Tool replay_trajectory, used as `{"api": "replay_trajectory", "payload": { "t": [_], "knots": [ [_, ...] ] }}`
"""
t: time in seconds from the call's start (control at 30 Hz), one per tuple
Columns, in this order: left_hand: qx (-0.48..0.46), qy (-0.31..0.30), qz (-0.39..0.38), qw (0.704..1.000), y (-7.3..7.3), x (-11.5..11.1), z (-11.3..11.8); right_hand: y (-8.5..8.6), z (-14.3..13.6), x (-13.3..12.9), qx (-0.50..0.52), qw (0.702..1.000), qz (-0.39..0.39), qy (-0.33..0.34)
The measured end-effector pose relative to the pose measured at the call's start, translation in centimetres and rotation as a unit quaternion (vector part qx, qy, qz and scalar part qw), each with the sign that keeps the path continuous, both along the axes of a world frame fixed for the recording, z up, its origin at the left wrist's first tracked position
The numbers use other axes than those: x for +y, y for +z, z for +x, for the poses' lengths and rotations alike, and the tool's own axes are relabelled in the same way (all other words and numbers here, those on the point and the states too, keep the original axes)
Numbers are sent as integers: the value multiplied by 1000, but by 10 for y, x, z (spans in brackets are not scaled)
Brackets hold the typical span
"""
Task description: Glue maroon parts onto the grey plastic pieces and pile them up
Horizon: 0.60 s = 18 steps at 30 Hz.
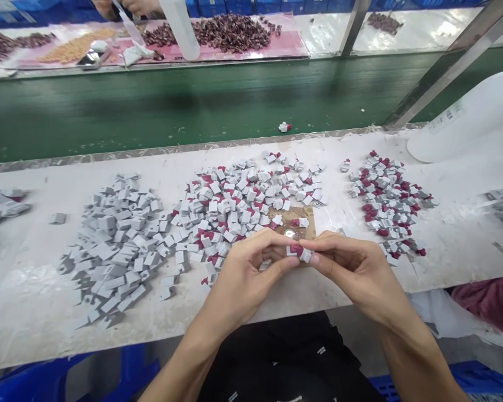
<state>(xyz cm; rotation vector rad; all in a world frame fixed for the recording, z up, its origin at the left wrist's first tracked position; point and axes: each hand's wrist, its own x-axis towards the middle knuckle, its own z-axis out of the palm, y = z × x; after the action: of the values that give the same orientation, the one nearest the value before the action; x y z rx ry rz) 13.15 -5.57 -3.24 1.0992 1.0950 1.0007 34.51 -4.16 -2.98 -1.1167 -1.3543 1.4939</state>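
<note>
Between the fingertips of both hands is a small grey and dark red plastic piece (297, 250). My left hand (255, 259) pinches its left, grey end, and my right hand (347, 265) pinches its right, whitish end. Just beyond the fingers lies a brown board (305, 214) with a shiny round metal spot (289, 233) and a few loose pieces on it. A mixed pile of grey and red pieces (235, 195) spreads to the left of the board. Farther left is a pile of plain grey blocks (121, 240).
Another pile of grey and red pieces (385, 195) sits at the right, near a white cylinder (465, 120). A green conveyor belt (151, 109) runs behind the white table (33, 296), with one piece on it (284, 127). Across it, a person's hands (138, 6) are near dark parts (235, 33).
</note>
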Motion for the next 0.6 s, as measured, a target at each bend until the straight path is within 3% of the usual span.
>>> {"api": "replay_trajectory", "payload": {
  "t": [0.17,0.3,0.37,0.43,0.5,0.6],
  "knots": [
    [108,-9,36,993,18,11,-15,4,-4,14,-10,999,-1,41],
    [214,9,89,973,27,37,-32,10,-14,50,-54,994,18,93],
    [272,65,113,953,27,53,-40,14,-26,85,-138,983,64,98],
    [352,111,121,921,25,70,-46,16,-44,132,-263,953,136,68],
    [429,126,118,887,21,84,-48,14,-68,183,-359,914,188,23],
    [489,127,113,856,12,98,-43,4,-105,249,-411,888,206,9]
  ]
}}
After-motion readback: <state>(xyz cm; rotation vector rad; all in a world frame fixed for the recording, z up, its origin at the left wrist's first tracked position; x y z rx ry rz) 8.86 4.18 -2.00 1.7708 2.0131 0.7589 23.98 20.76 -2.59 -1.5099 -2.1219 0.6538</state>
